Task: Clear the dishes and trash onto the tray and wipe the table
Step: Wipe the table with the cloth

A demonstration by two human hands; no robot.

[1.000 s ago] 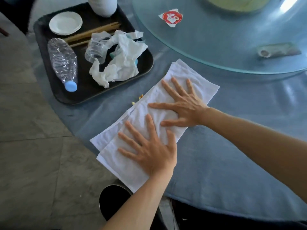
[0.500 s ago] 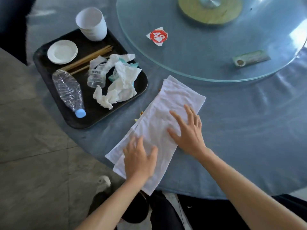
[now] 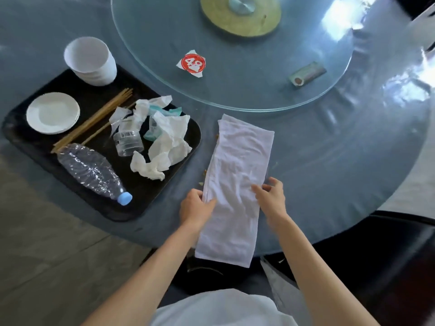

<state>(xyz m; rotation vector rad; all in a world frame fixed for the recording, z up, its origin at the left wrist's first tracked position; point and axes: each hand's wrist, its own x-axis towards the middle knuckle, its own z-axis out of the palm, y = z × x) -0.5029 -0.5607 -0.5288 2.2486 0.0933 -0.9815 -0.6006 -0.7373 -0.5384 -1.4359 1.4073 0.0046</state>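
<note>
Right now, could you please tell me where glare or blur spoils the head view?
Head view: bright window glare washes out the glass turntable at upper right and streaks the table covering; wide-angle bending curves the table edge; the right hand is slightly motion-blurred, while the white cloth stays readable.

White folded cloth point(image 3: 237, 175) lies flat beside laden black tray point(image 3: 28, 140).

Bare blue-grey counter point(image 3: 341, 165) lies open right of the folded white cloth point(image 3: 237, 175). The loaded black rectangular tray point(image 3: 179, 175) blocks the left; the round glass turntable point(image 3: 259, 90) bounds the far side.
</note>
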